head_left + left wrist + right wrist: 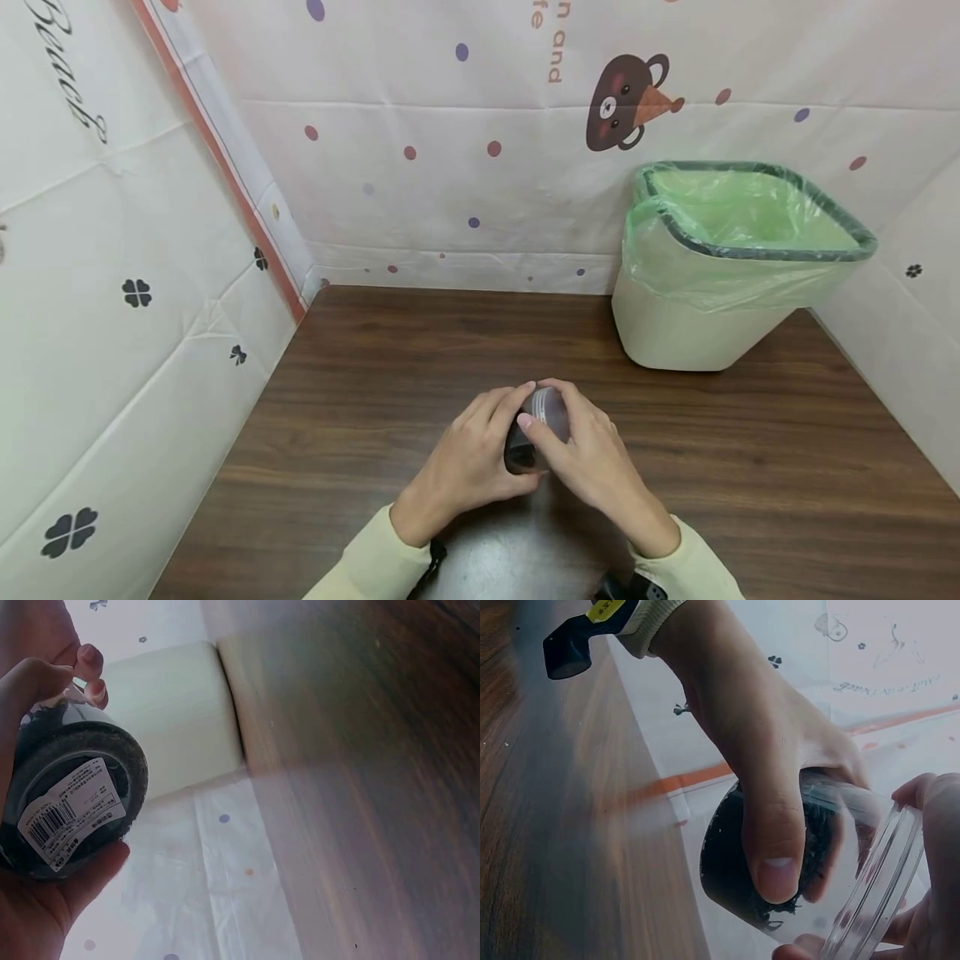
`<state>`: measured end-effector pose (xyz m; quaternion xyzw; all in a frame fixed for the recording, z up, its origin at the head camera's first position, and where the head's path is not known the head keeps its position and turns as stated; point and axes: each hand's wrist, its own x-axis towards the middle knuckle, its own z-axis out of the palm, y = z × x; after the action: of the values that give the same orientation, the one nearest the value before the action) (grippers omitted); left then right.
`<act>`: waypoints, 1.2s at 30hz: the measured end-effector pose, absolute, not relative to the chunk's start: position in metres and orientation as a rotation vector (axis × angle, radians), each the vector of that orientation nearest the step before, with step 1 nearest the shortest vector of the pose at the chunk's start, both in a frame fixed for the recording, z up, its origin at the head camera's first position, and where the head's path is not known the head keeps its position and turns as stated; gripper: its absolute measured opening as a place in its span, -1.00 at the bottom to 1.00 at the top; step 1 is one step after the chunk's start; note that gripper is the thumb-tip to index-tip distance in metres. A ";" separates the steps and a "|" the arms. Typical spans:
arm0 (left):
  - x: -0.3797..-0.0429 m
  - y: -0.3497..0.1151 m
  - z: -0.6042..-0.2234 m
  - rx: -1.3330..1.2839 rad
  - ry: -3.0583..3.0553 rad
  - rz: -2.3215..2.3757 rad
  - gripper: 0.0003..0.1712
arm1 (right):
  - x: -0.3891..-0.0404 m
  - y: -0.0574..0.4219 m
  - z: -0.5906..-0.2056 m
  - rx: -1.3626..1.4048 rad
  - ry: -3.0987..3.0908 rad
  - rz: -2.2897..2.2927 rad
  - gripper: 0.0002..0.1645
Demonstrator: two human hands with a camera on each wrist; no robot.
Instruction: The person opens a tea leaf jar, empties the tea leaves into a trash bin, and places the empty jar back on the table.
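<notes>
Both hands hold a clear round jar [520, 447] with dark, shredded-looking contents. It is tipped on its side over the wooden table, between the two hands. My left hand [474, 454] grips the jar's body, thumb on one side and fingers on the other. At the clear, ridged lid end [877, 881], the fingers and thumb of my right hand [596, 457] curl round the rim. A white barcode label [73, 814] shows on the jar's dark bottom in the left wrist view. Seen from the right wrist, dark shreds [821, 840] lie against the clear wall.
A pale bin [678, 329] with a green plastic liner [750, 208] stands at the table's back right. Printed white cloth [420, 192] hangs behind and along the left side of the brown wooden table [337, 392]. Dark wrist devices [645, 587] sit at the sleeves.
</notes>
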<state>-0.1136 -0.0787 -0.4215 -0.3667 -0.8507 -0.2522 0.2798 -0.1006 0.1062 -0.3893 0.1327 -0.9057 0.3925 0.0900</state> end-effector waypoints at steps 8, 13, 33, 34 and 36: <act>-0.114 -0.080 -0.422 -0.993 -2.276 -0.709 0.19 | -0.100 0.105 -0.391 0.449 -2.628 1.160 -0.47; -0.115 -0.079 -0.422 -0.999 -2.268 -0.728 0.17 | -0.100 0.105 -0.392 0.479 -2.596 1.154 -0.48; -0.114 -0.076 -0.421 -0.998 -2.337 -0.966 0.12 | -0.104 0.112 -0.400 0.650 -2.383 1.010 -0.38; -0.114 -0.076 -0.421 -0.996 -2.359 -0.991 0.12 | -0.104 0.113 -0.400 0.662 -2.373 0.998 -0.37; -0.114 -0.077 -0.421 -0.994 -2.407 -1.049 0.12 | -0.104 0.114 -0.400 0.692 -2.355 0.980 -0.34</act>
<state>-0.1143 -0.0770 -0.4213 -0.3491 -0.8455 -0.3683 0.1662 -0.1037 0.1141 -0.4003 0.2539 -0.8634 0.3594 0.2468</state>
